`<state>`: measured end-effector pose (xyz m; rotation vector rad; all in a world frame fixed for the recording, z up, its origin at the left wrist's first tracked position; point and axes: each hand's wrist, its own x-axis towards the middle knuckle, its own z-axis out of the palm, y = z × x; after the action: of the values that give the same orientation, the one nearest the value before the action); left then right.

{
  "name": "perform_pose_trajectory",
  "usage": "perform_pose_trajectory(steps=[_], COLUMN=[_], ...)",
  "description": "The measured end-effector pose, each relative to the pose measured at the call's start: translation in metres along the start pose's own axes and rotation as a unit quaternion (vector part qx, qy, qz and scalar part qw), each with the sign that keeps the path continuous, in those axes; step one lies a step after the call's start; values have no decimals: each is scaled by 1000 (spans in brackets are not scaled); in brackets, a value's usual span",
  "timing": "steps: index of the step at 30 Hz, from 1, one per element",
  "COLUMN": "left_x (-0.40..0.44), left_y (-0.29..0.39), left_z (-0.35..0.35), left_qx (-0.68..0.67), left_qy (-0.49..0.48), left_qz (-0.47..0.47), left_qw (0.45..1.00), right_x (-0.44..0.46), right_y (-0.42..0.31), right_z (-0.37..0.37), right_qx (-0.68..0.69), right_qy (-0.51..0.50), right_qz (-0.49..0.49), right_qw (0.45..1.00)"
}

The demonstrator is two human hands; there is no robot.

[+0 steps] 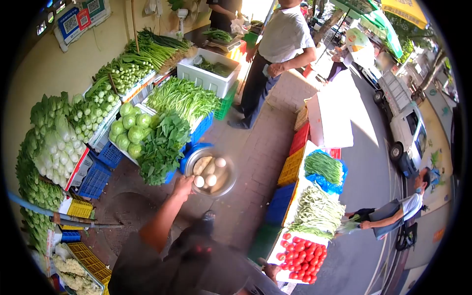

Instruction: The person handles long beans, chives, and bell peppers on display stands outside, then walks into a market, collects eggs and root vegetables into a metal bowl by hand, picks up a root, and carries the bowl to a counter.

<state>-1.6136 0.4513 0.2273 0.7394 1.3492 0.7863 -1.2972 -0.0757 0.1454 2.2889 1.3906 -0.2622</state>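
Observation:
My left hand [184, 187] is closed on the rim of a round metal bowl [229, 183]. Inside the bowl lie several pale round items [211, 180] and longer brownish ones [202, 165]. Leafy greens [164, 142] and round green cabbages [136, 134] are just beyond that hand. Low in the view, my right hand [271, 271] is beside the crate of red tomatoes [304, 259]; its fingers are too small and shaded to make out.
Stacked vegetables line the wall on the left. A white foam box [208, 73] stands behind the greens. Beans [319, 209] lie on the right stand. One person [285, 37] stands ahead, another [398, 211] at the right. A van [408, 132] is on the road.

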Motion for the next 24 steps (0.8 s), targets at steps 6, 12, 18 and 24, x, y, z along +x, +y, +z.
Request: perform_pose_trajectory(steps=[6,12,18,24], left_x=[95,185,214,258], left_y=[79,112,163,185], left_z=[78,149,221,268], left_qx=[14,0,8,-70], left_qy=[-6,-23,47,69], left_qz=[-2,21,13,2], left_qw=[1000,1000,999,995], right_x=[100,269,457,583], right_y=[37,83,137,177], right_z=[1,52,-70,-147], right_qx=[155,94,349,500], right_qy=[-83,-86,-36,7], right_qz=[117,67,180,260], right_qw=[977,990,919,826])
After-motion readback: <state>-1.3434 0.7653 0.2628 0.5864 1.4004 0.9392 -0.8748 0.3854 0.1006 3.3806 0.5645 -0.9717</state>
